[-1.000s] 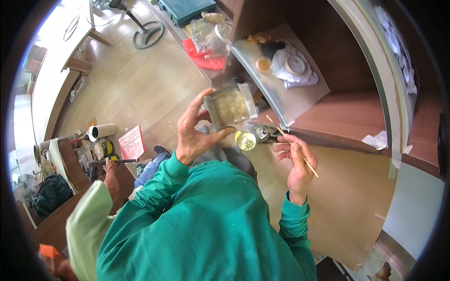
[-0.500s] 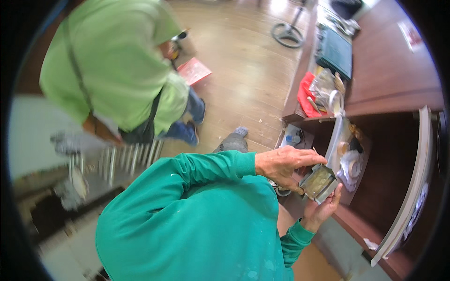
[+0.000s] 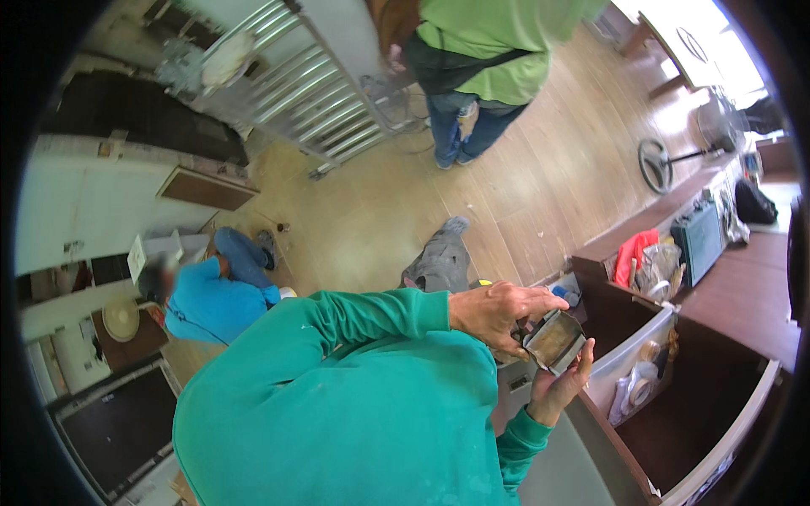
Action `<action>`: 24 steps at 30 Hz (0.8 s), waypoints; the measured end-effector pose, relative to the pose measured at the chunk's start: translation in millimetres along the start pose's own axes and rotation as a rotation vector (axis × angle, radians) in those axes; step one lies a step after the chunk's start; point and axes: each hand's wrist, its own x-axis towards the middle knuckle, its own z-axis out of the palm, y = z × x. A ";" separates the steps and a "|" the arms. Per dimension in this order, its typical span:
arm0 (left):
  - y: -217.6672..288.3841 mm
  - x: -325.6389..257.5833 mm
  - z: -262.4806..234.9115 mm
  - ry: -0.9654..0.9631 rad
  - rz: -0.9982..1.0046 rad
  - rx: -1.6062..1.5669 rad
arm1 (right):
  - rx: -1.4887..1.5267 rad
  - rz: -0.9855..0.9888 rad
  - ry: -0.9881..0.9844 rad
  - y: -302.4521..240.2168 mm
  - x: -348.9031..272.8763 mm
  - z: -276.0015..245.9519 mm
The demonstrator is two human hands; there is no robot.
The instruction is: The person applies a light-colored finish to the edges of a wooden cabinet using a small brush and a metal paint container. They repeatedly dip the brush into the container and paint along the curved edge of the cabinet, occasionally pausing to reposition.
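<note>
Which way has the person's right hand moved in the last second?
Yes: the right hand moved inward, from apart to under the small box, beside the open drawer.

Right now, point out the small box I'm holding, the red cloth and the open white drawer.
small box [image 3: 554, 339], head view, on its brownish top face.
red cloth [image 3: 634, 251], head view, mid-fabric.
open white drawer [image 3: 631, 352], head view, on its front wall.

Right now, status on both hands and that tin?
Left hand gripping the tin from above. Right hand cupping it below. Tin held over the open drawer; nothing between.
</note>
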 end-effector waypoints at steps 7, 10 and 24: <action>22.8 -68.2 -53.7 0.151 0.004 -0.020 | -0.129 0.053 -0.114 28.8 -21.4 48.6; 28.2 -104.7 -86.0 0.193 -0.133 -0.040 | -0.125 0.011 -0.090 45.3 -32.7 60.4; -160.8 -457.0 -154.6 -0.269 -0.813 0.326 | -0.051 -0.017 -0.159 110.5 -69.8 162.5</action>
